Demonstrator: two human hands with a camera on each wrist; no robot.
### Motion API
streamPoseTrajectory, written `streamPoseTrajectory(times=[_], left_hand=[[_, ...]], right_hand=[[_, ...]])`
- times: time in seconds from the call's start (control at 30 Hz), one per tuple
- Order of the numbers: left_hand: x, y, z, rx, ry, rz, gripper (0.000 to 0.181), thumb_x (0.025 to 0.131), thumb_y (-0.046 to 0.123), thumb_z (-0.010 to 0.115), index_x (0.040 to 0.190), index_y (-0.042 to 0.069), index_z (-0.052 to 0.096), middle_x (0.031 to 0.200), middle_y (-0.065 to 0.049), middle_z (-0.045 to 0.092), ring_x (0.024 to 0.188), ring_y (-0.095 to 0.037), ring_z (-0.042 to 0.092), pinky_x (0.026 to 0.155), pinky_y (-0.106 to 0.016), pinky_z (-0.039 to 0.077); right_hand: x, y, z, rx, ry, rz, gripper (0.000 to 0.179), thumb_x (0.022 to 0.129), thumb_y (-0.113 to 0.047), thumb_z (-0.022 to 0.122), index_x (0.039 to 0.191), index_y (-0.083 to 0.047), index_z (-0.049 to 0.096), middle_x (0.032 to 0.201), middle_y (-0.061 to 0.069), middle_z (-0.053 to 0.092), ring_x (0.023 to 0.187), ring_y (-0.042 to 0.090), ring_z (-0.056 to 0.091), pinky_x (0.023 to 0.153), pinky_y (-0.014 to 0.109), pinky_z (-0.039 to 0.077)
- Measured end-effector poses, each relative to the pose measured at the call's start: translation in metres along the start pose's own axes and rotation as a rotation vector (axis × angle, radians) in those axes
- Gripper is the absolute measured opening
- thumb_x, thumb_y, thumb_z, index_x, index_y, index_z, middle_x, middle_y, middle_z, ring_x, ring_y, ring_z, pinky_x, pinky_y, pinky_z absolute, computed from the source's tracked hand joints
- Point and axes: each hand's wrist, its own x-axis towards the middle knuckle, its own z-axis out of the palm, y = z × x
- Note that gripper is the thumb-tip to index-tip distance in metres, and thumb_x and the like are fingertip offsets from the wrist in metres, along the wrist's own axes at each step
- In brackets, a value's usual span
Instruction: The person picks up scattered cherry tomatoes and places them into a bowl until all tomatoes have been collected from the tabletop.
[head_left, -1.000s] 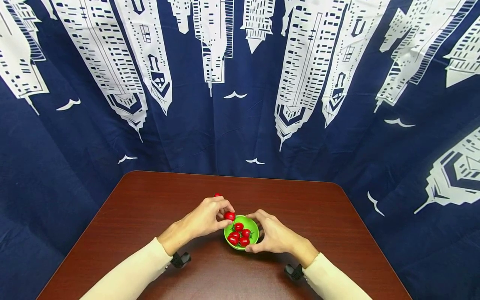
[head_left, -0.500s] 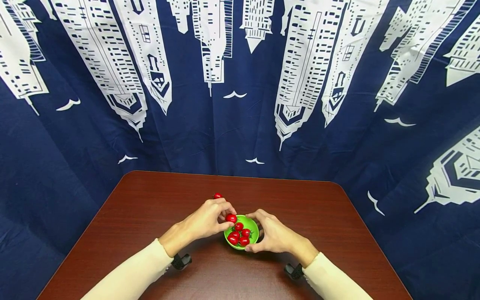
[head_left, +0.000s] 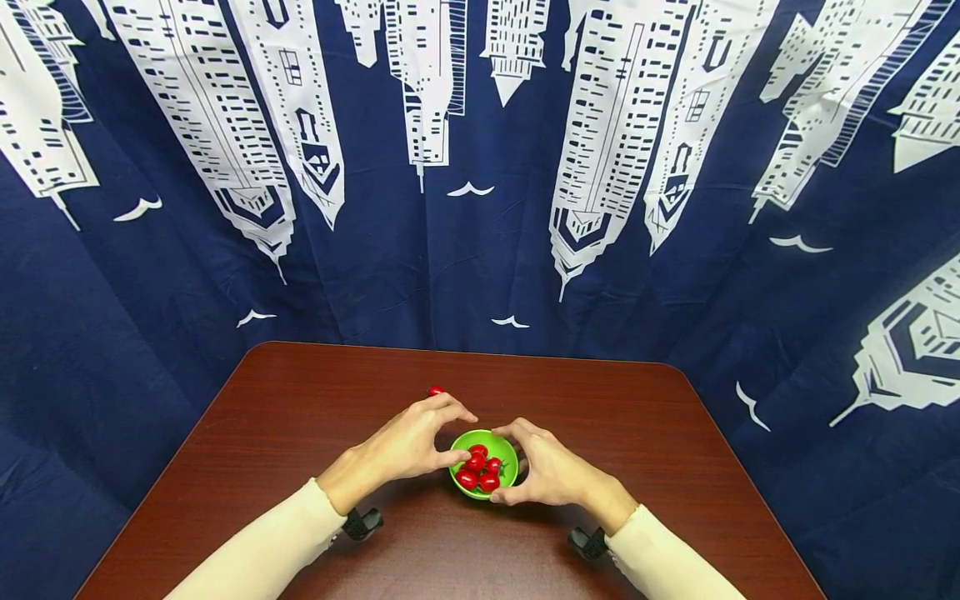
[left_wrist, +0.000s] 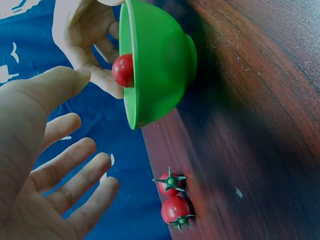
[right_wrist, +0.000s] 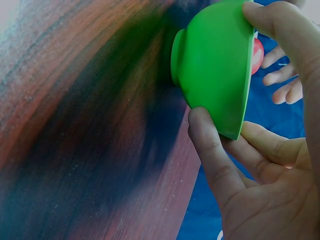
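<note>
A green bowl (head_left: pixel 471 437) with several red cherry tomatoes (head_left: pixel 489 482) in it stands on the brown table (head_left: pixel 600 408). At its right, my right hand (head_left: pixel 558 472) grips the bowl, thumb at the near rim and fingers round the far side; the right wrist view shows fingertips against the wall. My left hand (head_left: pixel 415 437) is at the bowl's left edge, fingers spread and holding nothing, its thumb reaching over the rim. One cherry tomato (left_wrist: pixel 123 70) shows above the rim in the left wrist view. Its stem is hidden.
Two cherry tomatoes with green stems (left_wrist: pixel 171 184) lie on the table beyond the bowl; in the head view one tomato (head_left: pixel 435 391) shows behind my left hand. A dark blue cloth (head_left: pixel 480 258) with white buildings hangs behind the table's far edge.
My left hand has let go of a cherry tomato, which now lies in the bowl with the others. Its fingers have spread apart. The right hand and the bowl have stayed in place.
</note>
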Motion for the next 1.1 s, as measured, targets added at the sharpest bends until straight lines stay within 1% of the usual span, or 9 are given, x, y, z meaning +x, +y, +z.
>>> streamPoseTrajectory(times=[0.17, 0.27, 0.37, 0.47, 0.6, 0.73, 0.87, 1.1], left_hand=[[0.0, -0.001, 0.0, 0.035, 0.008, -0.011, 0.052, 0.096, 0.031, 0.097, 0.143, 0.017, 0.08, 0.14, -0.003, 0.077, 0.129, -0.025, 0.079, 0.113, -0.047, 0.067], [0.0, -0.002, 0.0, 0.046, 0.008, -0.023, 0.053, 0.096, 0.034, 0.097, 0.144, 0.019, 0.08, 0.141, -0.001, 0.077, 0.13, -0.021, 0.078, 0.114, -0.046, 0.067], [0.0, -0.004, 0.0, 0.043, 0.007, -0.033, 0.054, 0.097, 0.036, 0.096, 0.145, 0.019, 0.079, 0.143, 0.0, 0.077, 0.131, -0.02, 0.077, 0.114, -0.044, 0.067], [0.0, -0.005, 0.001, 0.044, 0.013, -0.035, 0.053, 0.098, 0.036, 0.095, 0.145, 0.018, 0.079, 0.143, -0.001, 0.076, 0.13, -0.023, 0.077, 0.111, -0.044, 0.067], [-0.001, -0.006, 0.0, 0.054, 0.026, -0.044, 0.053, 0.098, 0.036, 0.095, 0.146, 0.02, 0.079, 0.144, 0.0, 0.075, 0.126, -0.026, 0.078, 0.107, -0.044, 0.068], [0.0, -0.008, 0.0, 0.067, 0.033, -0.069, 0.057, 0.098, 0.04, 0.095, 0.149, 0.023, 0.077, 0.147, 0.0, 0.073, 0.127, -0.023, 0.076, 0.107, -0.045, 0.068], [0.001, -0.012, -0.001, 0.075, 0.03, -0.099, 0.061, 0.097, 0.042, 0.095, 0.152, 0.026, 0.075, 0.152, 0.0, 0.071, 0.133, -0.022, 0.073, 0.108, -0.047, 0.067], [0.002, -0.025, -0.003, 0.055, 0.051, -0.129, 0.065, 0.094, 0.042, 0.097, 0.153, 0.023, 0.076, 0.152, -0.002, 0.071, 0.14, -0.027, 0.071, 0.116, -0.054, 0.064]], right_hand=[[0.0, 0.002, 0.001, 0.002, 0.002, -0.003, 0.091, 0.085, -0.038, 0.105, 0.155, 0.0, 0.061, 0.137, 0.011, 0.07, 0.117, 0.028, 0.081, 0.09, 0.026, 0.071], [0.0, 0.002, 0.001, 0.001, 0.0, 0.0, 0.091, 0.085, -0.038, 0.106, 0.155, 0.0, 0.061, 0.138, 0.01, 0.07, 0.117, 0.028, 0.081, 0.09, 0.024, 0.07], [0.0, 0.002, 0.002, 0.002, -0.001, 0.004, 0.091, 0.085, -0.038, 0.106, 0.155, 0.0, 0.06, 0.137, 0.01, 0.07, 0.117, 0.027, 0.081, 0.09, 0.023, 0.07], [-0.001, 0.002, 0.001, 0.0, -0.001, 0.008, 0.092, 0.085, -0.038, 0.105, 0.155, 0.0, 0.06, 0.136, 0.01, 0.07, 0.116, 0.027, 0.08, 0.089, 0.022, 0.069], [-0.001, 0.001, 0.001, 0.0, -0.002, 0.01, 0.092, 0.085, -0.038, 0.105, 0.156, 0.0, 0.06, 0.136, 0.009, 0.07, 0.116, 0.026, 0.08, 0.089, 0.022, 0.069], [-0.001, 0.001, 0.001, -0.004, 0.002, 0.006, 0.092, 0.085, -0.038, 0.105, 0.156, 0.0, 0.06, 0.138, 0.009, 0.07, 0.117, 0.025, 0.08, 0.089, 0.02, 0.068], [-0.001, 0.001, 0.0, -0.006, 0.009, 0.003, 0.091, 0.085, -0.039, 0.105, 0.156, 0.0, 0.06, 0.139, 0.009, 0.07, 0.117, 0.024, 0.08, 0.09, 0.022, 0.069], [-0.003, 0.002, 0.0, -0.005, 0.012, 0.001, 0.091, 0.085, -0.039, 0.105, 0.155, 0.0, 0.061, 0.142, 0.011, 0.069, 0.117, 0.024, 0.079, 0.091, 0.029, 0.072]])
